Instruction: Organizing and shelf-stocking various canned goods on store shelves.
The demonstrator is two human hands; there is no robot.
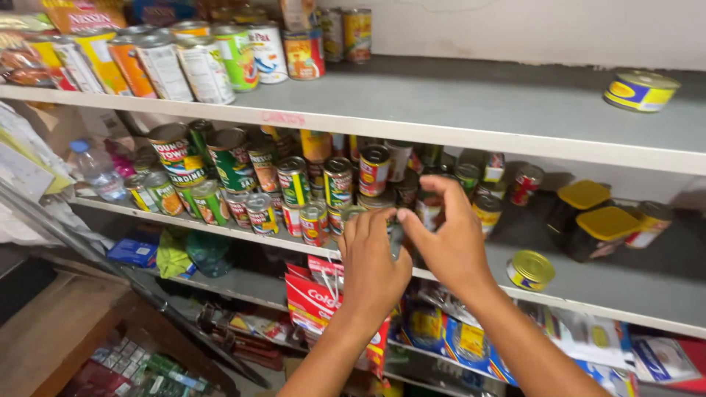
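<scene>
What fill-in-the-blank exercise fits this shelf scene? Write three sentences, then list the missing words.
1. Both hands, the left hand and right hand, reach to the ____ shelf of canned goods.
2. The two dark jars at the right have ____ lids.
3. The plastic water bottle at the far left has a ____ cap.

Missing words: middle; yellow; blue

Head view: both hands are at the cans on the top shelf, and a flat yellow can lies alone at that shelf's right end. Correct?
Not quite. In the head view, the left hand and right hand are at the cans on the middle shelf. The flat yellow can is on the top shelf.
</scene>
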